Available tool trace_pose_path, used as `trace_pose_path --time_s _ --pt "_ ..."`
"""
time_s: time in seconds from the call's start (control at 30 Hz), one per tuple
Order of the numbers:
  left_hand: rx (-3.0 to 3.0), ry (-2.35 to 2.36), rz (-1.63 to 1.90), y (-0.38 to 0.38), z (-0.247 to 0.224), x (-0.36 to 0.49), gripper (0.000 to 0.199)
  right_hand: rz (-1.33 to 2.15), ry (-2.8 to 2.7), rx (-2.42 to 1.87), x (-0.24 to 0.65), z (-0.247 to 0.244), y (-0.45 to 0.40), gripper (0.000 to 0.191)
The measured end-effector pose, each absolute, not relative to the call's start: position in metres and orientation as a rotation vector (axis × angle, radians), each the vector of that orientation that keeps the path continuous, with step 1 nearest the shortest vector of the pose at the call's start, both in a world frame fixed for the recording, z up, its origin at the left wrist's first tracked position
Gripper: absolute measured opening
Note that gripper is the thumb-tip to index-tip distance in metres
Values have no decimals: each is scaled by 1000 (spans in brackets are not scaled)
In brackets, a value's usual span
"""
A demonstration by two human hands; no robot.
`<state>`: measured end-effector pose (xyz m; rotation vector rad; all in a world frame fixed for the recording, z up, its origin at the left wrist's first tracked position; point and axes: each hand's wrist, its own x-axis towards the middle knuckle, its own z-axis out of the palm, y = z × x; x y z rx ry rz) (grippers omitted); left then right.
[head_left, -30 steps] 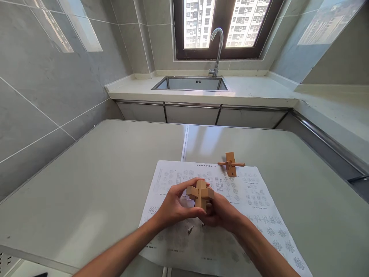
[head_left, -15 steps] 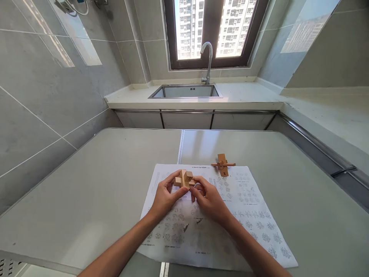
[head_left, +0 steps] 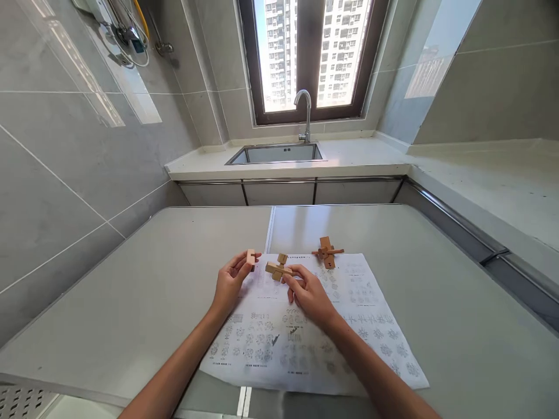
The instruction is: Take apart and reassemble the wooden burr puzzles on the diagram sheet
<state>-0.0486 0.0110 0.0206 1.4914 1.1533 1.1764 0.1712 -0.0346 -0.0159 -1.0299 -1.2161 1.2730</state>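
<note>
My left hand (head_left: pixel 230 281) pinches a short, light wooden puzzle piece (head_left: pixel 250 257) between thumb and fingers, over the sheet's upper left edge. A little to the right, my right hand (head_left: pixel 309 292) grips a cluster of interlocked wooden puzzle pieces (head_left: pixel 276 270) by one bar end. The two held parts are apart from each other. Beneath both hands lies a large printed instruction sheet (head_left: pixel 279 372) with rows of small diagrams and two tick marks. Beyond my right hand, a darker brown wooden puzzle (head_left: pixel 327 252) of crossed pieces rests at the sheet's top edge.
A pale grey table (head_left: pixel 131 302) carries the sheet. Behind it a white counter (head_left: pixel 358 152) holds a sink (head_left: pixel 279 153) and a tap (head_left: pixel 307 116) below a window (head_left: pixel 305 58). Tiled wall stands left; another ledge (head_left: pixel 489 169) runs along the right.
The wooden puzzle that both hands held together is now in two parts. My left hand has moved left with one piece; the cluster stays in my right. The view has tilted up slightly.
</note>
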Motion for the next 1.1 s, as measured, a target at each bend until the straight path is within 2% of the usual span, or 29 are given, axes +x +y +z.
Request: trace_pose_path --time_s 0.2,0.37,0.57,0.7,0.8,0.9,1.03,1.1 --pt "1873 1632 914 28 18 -89 68 1299 -1014 -972 178 -15 -27 51" --pt "2235 1675 783 36 22 -109 63 1287 -988 -944 177 -14 -26 53" --pt "2366 1750 631 40 20 -111 61 1283 -1032 -927 174 -16 -27 52" --pt "2363 1817 592 39 22 -106 69 1282 -1086 -937 174 -17 -29 50" --pt "2350 1671 703 32 36 -91 78 1272 -1115 -949 173 -17 -29 49" --pt "2239 1418 693 21 54 -68 66 1262 -1132 -940 173 -18 -28 49" --pt "2061 1201 623 12 67 -35 63 1257 -1145 -913 173 -22 -26 45" --pt "2025 1109 568 10 66 -22 52 1260 -1145 -901 173 -24 -26 43"
